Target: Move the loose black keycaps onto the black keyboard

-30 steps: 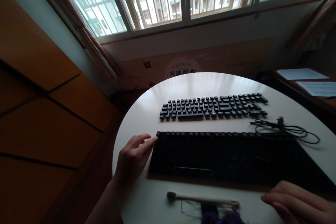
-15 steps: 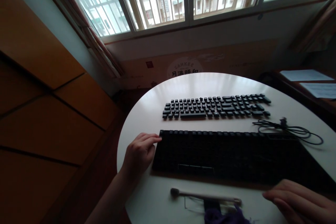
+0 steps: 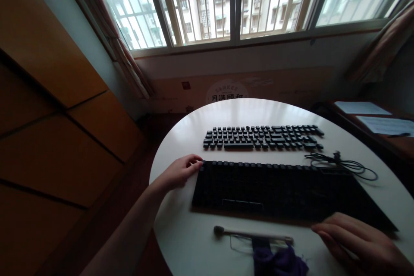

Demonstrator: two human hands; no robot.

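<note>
The left hand (image 3: 181,171), fingertips nearly together, touches the top left corner of the black keyboard (image 3: 274,189) on the white table (image 3: 181,233); the right hand (image 3: 362,241), fingers narrowly bunched, hovers near its front edge.

One head-worn view looks forward and down from close above the tabletop (image 3: 181,241), facing the window (image 3: 236,4) beyond its far edge.

Looking at white all over the tabletop (image 3: 181,233), solid black across the keyboard (image 3: 274,189), black too on the loose keys (image 3: 238,145) and the cable (image 3: 359,166)! Over to deep purple on the cloth (image 3: 278,261), then orange-brown crossed by dark lines on the cupboard (image 3: 48,69), and black lettering on the tan panel (image 3: 291,84)!
</note>
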